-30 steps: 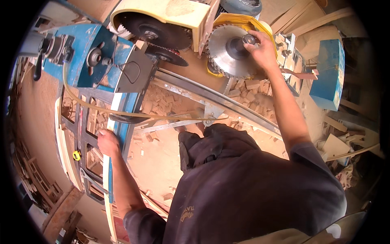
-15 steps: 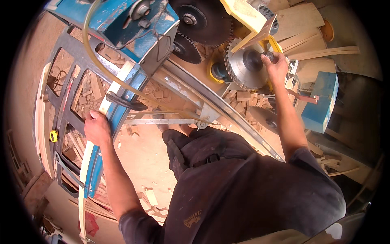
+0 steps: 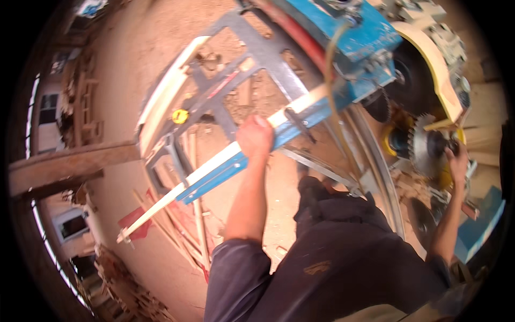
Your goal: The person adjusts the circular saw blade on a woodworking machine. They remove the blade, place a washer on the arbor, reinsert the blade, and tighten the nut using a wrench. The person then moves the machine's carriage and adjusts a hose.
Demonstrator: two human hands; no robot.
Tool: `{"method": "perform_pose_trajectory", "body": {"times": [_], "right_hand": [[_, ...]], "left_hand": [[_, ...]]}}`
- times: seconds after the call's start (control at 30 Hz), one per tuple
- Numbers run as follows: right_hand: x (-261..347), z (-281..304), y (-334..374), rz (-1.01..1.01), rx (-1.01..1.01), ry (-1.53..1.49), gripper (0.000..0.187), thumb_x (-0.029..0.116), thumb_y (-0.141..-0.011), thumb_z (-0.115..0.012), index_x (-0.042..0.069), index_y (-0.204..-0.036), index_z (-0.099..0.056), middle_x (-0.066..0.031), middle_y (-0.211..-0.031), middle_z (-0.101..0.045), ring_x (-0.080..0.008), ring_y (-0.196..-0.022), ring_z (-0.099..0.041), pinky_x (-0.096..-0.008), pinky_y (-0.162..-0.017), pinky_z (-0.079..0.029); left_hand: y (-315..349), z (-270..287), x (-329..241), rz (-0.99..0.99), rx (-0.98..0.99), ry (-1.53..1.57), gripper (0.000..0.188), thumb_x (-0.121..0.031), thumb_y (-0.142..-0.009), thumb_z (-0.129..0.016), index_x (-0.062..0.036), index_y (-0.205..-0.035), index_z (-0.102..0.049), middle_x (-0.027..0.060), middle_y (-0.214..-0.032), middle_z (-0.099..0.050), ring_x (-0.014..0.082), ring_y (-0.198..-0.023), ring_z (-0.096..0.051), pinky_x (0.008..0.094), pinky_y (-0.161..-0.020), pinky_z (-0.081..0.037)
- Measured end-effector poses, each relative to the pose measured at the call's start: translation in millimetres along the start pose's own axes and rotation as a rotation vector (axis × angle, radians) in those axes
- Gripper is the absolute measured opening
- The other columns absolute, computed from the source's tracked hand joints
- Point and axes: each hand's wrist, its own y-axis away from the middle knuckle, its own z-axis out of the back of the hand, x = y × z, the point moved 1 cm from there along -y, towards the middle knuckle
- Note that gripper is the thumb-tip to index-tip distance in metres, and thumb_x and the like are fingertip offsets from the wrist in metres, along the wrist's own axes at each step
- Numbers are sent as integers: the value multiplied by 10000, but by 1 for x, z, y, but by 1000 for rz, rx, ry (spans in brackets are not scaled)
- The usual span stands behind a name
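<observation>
My left hand [image 3: 255,137] is closed round a long pale wooden strip [image 3: 212,165], which lies along a blue metal rail [image 3: 220,176]. A dark lever [image 3: 299,124] crosses the strip just beyond that hand. Off to the right, my right hand [image 3: 457,161] has its fingers wrapped on a black knob [image 3: 454,145] beside the hub of a toothed circular saw blade [image 3: 420,144]. The strip's near-left end tapers out past the rail. Motion blurs the picture somewhat.
A blue machine housing [image 3: 359,40] stands ahead, with dark saw blades [image 3: 380,106] and a yellow arm [image 3: 432,59] to its right. A yellow tape measure [image 3: 180,116] sits on the grey metal frame [image 3: 263,48]. Wooden strips [image 3: 177,231] lie on the floor; a beam [image 3: 80,163] stands left.
The view has swung left, so the machine and both hands appear further right. Each hand keeps its grip, on the strip and on the knob. More of the floor at left now shows.
</observation>
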Motion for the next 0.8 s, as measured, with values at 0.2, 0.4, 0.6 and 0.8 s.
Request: {"method": "perform_pose_trajectory", "body": {"times": [0.2,0.4,0.6,0.8], "right_hand": [[53,4,3,60,17,339,405,165,-890,-697,1,-1252,-623,-236,-1139,-678,-411,-1056,-648,-434,-928,-496],[42,-9,6,-66,-20,385,356,244,-923,-681,22,-1200,-654,-224,-1088,-705,-414,-1028,-662,-458,-905,-503],[40,-7,8,-80,-117,539,459,380,-866,-719,23,-1151,-678,-246,-1062,-705,-416,-1013,-674,-483,-877,-520],[109,-4,-3,-207,-93,452,450,361,-801,-728,18,-1089,-681,-255,-1053,-699,-421,-1024,-661,-471,-912,-518]], "left_hand": [[10,9,0,-44,-20,58,294,-289,-920,-554,-52,-838,-707,207,-859,-713,401,-822,-683,523,-760,-524],[2,21,6,-11,52,53,320,-314,-932,-526,-63,-911,-724,219,-921,-719,426,-866,-683,529,-808,-528],[-2,13,51,-201,-121,237,360,-305,-920,-604,-20,-1117,-703,232,-1070,-690,434,-1002,-645,525,-924,-490],[-59,53,235,-259,-324,-179,519,-244,-844,-731,91,-1232,-654,275,-1191,-683,455,-1094,-640,511,-985,-496]]}}
